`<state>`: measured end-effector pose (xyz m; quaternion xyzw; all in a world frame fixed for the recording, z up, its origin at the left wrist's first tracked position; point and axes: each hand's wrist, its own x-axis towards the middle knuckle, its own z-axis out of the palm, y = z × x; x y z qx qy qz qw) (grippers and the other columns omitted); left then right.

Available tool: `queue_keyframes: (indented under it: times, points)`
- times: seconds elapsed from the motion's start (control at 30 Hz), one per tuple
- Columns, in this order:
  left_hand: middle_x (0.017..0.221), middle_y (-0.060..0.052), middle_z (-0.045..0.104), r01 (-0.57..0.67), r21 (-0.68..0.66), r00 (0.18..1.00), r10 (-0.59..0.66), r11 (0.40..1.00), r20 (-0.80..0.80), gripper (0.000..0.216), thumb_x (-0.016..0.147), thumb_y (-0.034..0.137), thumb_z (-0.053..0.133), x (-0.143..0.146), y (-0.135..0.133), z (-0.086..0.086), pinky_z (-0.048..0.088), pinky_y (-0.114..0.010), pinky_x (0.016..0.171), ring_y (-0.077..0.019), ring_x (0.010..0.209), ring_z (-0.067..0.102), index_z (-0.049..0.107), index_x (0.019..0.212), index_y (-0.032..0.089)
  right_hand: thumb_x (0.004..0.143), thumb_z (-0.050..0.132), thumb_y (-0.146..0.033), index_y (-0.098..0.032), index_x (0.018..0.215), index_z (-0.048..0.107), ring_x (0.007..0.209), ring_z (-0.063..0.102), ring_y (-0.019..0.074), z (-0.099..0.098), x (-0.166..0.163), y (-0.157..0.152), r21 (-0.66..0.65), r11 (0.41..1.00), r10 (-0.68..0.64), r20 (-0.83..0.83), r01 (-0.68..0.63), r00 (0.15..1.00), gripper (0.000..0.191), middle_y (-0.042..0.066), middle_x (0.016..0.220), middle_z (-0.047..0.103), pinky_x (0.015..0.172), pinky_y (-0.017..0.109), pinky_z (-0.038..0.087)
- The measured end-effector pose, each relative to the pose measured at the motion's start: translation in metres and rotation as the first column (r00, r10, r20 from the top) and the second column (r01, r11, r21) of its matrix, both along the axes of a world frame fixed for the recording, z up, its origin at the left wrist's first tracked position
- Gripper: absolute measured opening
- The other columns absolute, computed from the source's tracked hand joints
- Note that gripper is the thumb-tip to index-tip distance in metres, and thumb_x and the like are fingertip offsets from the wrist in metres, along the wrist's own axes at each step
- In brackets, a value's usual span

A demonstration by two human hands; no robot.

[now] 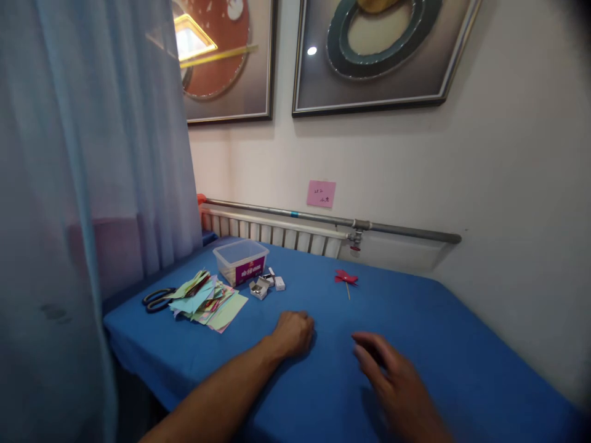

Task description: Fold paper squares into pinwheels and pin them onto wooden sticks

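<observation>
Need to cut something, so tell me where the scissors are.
In the head view, the scissors lie far left on the blue table, beside the paper pile, by the curtain.

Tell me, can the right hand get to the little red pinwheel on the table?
Probably yes. The right hand is open, low over the blue table, and the pinwheel lies ahead of it with only bare cloth between them.
</observation>
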<state>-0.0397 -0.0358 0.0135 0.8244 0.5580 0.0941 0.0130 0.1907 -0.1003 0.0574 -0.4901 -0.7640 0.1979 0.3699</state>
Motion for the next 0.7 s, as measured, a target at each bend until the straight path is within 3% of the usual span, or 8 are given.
queue_keyframes:
  times: [0.07, 0.17, 0.33, 0.53, 0.63, 0.7]
  points:
    - [0.105, -0.016, 0.071, -0.02, 0.023, 1.0, 0.02, 1.0, 0.015, 0.031, 0.099, 0.03, 0.043, -0.001, 0.001, -0.002, 0.052, -0.037, 0.081, -0.0272, 0.092, 0.069, 0.069, 0.109, 0.016, 0.096, 0.045, -0.049, -0.024, 0.103, 0.069, 0.09, 0.072, 0.0256, 0.007, -0.039, 0.024, 0.061, 0.987, 0.151, 0.014, -0.151, 0.988, 0.036, 0.01, 0.1, 0.076, 0.083, 0.037, 0.055]
    - [0.106, -0.016, 0.071, -0.08, 0.04, 0.996, 0.079, 0.996, 0.03, 0.032, 0.099, 0.029, 0.041, -0.002, 0.003, -0.005, 0.052, -0.037, 0.08, -0.0274, 0.091, 0.069, 0.068, 0.112, 0.017, 0.095, 0.045, -0.039, -0.023, 0.089, 0.067, 0.084, 0.072, 0.0237, -0.01, -0.069, 0.053, 0.092, 0.972, 0.21, 0.062, -0.215, 0.976, 0.027, 0.008, 0.091, 0.076, 0.078, 0.035, 0.052]
    - [0.104, -0.018, 0.07, -0.177, 0.044, 0.984, 0.176, 0.983, 0.023, 0.032, 0.099, 0.028, 0.041, -0.002, 0.007, -0.003, 0.051, -0.037, 0.079, -0.0282, 0.092, 0.069, 0.07, 0.105, 0.015, 0.097, 0.038, -0.044, -0.023, 0.085, 0.064, 0.08, 0.071, 0.0242, -0.046, -0.06, 0.069, 0.046, 0.992, 0.113, 0.005, -0.113, 0.994, 0.035, 0.008, 0.085, 0.074, 0.078, 0.037, 0.05]
    - [0.102, -0.015, 0.07, -0.2, 0.018, 0.978, 0.199, 0.98, 0.058, 0.029, 0.099, 0.029, 0.044, -0.017, 0.001, 0.009, 0.049, -0.036, 0.075, -0.0255, 0.087, 0.068, 0.07, 0.103, 0.017, 0.092, 0.043, -0.052, -0.024, 0.084, 0.065, 0.073, 0.069, 0.0245, -0.039, -0.049, 0.066, -0.1, 0.989, 0.102, -0.068, -0.109, 0.992, 0.037, 0.006, 0.079, 0.075, 0.072, 0.035, 0.05]
    - [0.105, -0.014, 0.07, -0.383, 0.117, 0.921, 0.367, 0.916, 0.133, 0.032, 0.1, 0.024, 0.039, -0.063, -0.013, 0.017, 0.047, -0.034, 0.08, -0.0238, 0.092, 0.067, 0.07, 0.102, 0.017, 0.09, 0.043, -0.054, -0.024, 0.082, 0.064, 0.064, 0.066, 0.023, -0.039, -0.051, 0.068, -0.144, 0.985, 0.086, -0.086, -0.098, 0.993, 0.038, 0.003, 0.068, 0.069, 0.065, 0.033, 0.048]
    - [0.107, -0.013, 0.071, -0.583, 0.22, 0.811, 0.546, 0.782, 0.208, 0.035, 0.101, 0.023, 0.036, -0.111, -0.026, 0.026, 0.046, -0.033, 0.088, -0.0242, 0.101, 0.065, 0.07, 0.105, 0.018, 0.089, 0.043, -0.056, -0.024, 0.083, 0.064, 0.062, 0.064, 0.0226, -0.04, -0.052, 0.07, -0.164, 0.982, 0.077, -0.104, -0.094, 0.992, 0.038, 0.002, 0.066, 0.067, 0.062, 0.033, 0.048]
